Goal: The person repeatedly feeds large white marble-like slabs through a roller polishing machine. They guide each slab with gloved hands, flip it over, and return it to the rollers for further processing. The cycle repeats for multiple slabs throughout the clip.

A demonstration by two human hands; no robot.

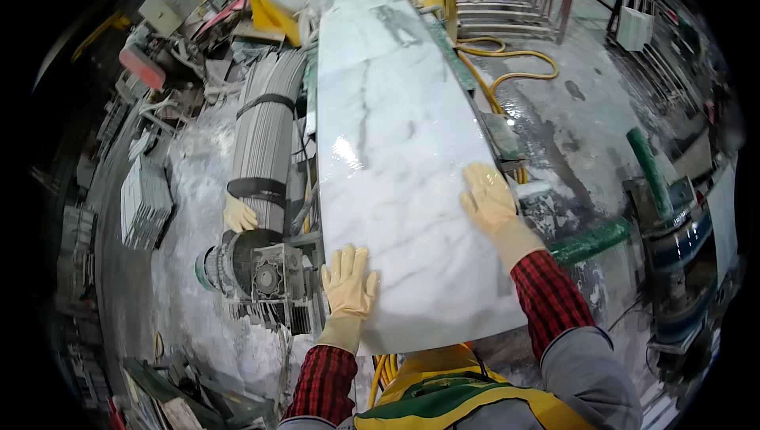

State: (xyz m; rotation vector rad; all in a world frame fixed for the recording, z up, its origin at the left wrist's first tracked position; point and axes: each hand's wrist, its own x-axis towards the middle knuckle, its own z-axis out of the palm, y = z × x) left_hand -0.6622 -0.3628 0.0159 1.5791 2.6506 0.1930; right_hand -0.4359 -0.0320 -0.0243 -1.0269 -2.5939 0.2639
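Note:
A long white stone slab (412,200) with grey veins and a wet shine stretches away in front of me. Flat on its near left edge lies my left hand (349,284), in a cream rubber glove with the fingers spread. My right hand (491,197), gloved the same way, rests palm down farther up, by the slab's right edge. Neither hand grips anything. Red-and-black checked cuffs show above both gloves.
Left of the slab stand a motor with a gearbox (265,276) and a ribbed grey cover (265,133), a spare glove (238,213) on it. A yellow hose (518,75) loops at the right. Green pipes (590,242), blue machinery (677,280) and stacked tiles (146,202) stand around.

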